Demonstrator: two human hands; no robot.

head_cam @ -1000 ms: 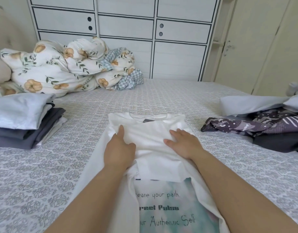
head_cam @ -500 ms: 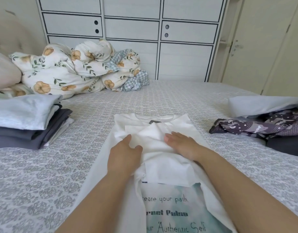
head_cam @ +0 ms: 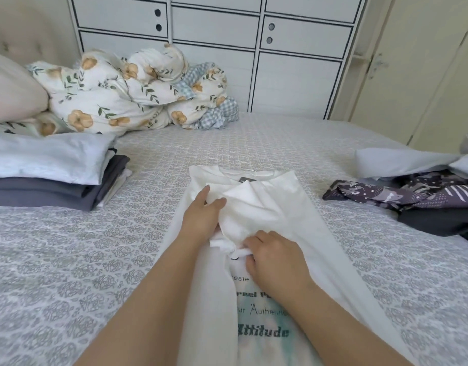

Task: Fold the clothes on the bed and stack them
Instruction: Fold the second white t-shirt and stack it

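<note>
The white T-shirt [head_cam: 288, 215] lies lengthwise in the middle of the bed [head_cam: 55, 260], collar toward the far edge, printed front up, its long sides already turned in. I have the left hand [head_cam: 201, 220] pressed on the bunched sleeve fabric, fingers together, while the right hand [head_cam: 275, 256] pinches a small roll of cloth just above the lettering. I judge this the sleeve-tucking step — next I'd flatten that wad, then bring the hem up to the collar. A folded stack [head_cam: 50, 175] waits by the left edge; unfolded clothes [head_cam: 425, 199] sit at the right edge — still to do.
</note>
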